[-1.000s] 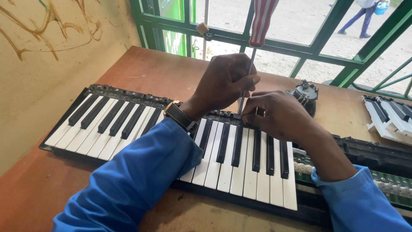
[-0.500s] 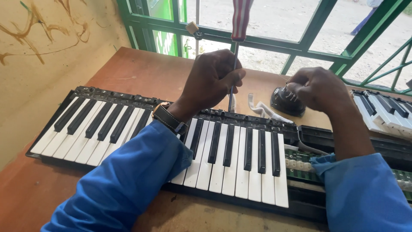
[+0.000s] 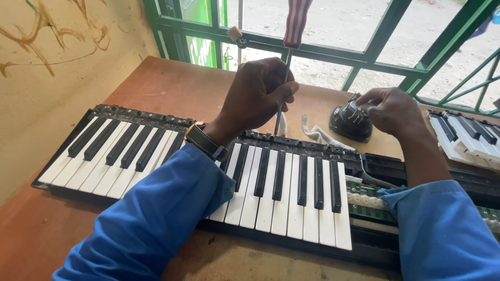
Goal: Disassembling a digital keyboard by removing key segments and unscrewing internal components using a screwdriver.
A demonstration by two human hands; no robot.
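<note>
The left hand [image 3: 258,96] is clamped on the long red-and-white-handled screwdriver [image 3: 285,78], which should stay straight up on the black-and-white keyboard [image 3: 271,182], while the right hand [image 3: 393,109] pinches the small round black part [image 3: 350,122].

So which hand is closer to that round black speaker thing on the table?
Right. The right hand rests on the round black speaker, fingers at its top. The left hand is away to its left, gripping the screwdriver above the keyboard.
</note>
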